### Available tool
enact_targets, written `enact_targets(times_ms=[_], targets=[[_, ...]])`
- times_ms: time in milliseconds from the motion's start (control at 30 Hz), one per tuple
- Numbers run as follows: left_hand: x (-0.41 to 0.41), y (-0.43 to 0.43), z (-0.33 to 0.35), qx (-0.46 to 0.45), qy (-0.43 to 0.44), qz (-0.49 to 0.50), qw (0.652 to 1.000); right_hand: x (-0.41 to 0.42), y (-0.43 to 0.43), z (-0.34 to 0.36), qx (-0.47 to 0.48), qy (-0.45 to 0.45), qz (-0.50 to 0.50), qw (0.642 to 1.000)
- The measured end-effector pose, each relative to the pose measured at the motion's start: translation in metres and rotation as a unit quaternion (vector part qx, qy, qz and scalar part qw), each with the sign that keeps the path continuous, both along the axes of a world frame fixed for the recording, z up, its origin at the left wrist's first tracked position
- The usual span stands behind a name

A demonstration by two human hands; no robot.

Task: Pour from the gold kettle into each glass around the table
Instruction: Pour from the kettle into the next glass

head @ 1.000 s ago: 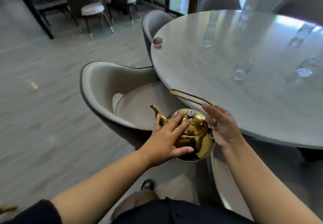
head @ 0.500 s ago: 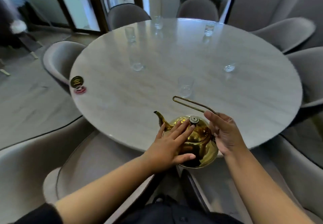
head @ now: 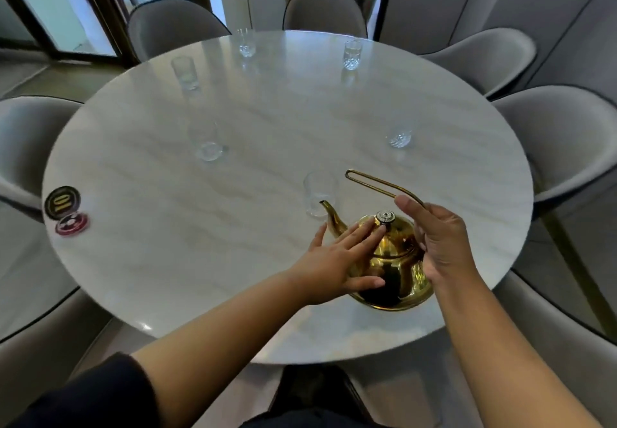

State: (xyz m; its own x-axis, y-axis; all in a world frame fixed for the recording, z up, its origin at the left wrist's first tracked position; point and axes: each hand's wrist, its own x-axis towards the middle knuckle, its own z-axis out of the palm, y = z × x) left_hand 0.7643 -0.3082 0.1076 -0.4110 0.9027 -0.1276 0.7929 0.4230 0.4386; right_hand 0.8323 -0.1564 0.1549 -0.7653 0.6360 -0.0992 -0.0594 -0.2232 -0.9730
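The gold kettle point(head: 394, 260) is over the round marble table point(head: 167, 244) near its front edge; whether it rests on the top I cannot tell. My left hand point(head: 337, 260) lies flat on its lid and side, with straight fingers reaching toward the lid knob. My right hand point(head: 437, 240) grips the long wire handle where it meets the body. The spout points left and away, its tip just beside the nearest glass point(head: 319, 194). Several more clear glasses stand around the table, among them one at the left middle point(head: 207, 142) and one at the right middle point(head: 399, 133).
Grey upholstered chairs ring the table, one at the far side point(head: 325, 10) and one on the right point(head: 567, 140). A black round marker reading 10 point(head: 61, 202) and a red disc point(head: 71, 224) sit at the table's left edge.
My view swung from the chair and floor on the left round to the whole table. The kettle came from off the table's edge to over the tabletop, spout now beside the nearest glass. Both hands kept their hold.
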Motion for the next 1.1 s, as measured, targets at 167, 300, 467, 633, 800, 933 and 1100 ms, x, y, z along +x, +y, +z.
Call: enact_targets(times_ms=[167,300,467,633,800,933,1100], targets=[[-0.026,0.015,-0.001,0.041,-0.051,0.01,0.998,-0.032,0.015,0.002,0.07,-0.02,-0.005,0.997],[-0.04,0.023,-0.003,0.06,-0.081,0.013,0.995,-0.053,0.021,0.006,0.107,-0.022,-0.007,0.994],[-0.048,0.03,-0.006,0.07,-0.108,0.016,0.992,-0.069,0.024,0.009,0.178,-0.052,-0.007,0.983],[-0.053,0.035,-0.011,0.076,-0.126,0.018,0.989,-0.079,0.028,0.013,0.226,-0.071,0.006,0.972],[-0.054,0.038,-0.014,0.094,-0.14,0.025,0.985,-0.083,0.03,0.017,0.264,-0.086,0.024,0.96],[-0.054,0.039,-0.013,0.097,-0.145,0.03,0.984,-0.087,0.03,0.02,0.286,-0.098,0.033,0.953],[-0.052,0.04,-0.013,0.106,-0.157,0.037,0.981,-0.09,0.03,0.021,0.293,-0.093,0.041,0.951]])
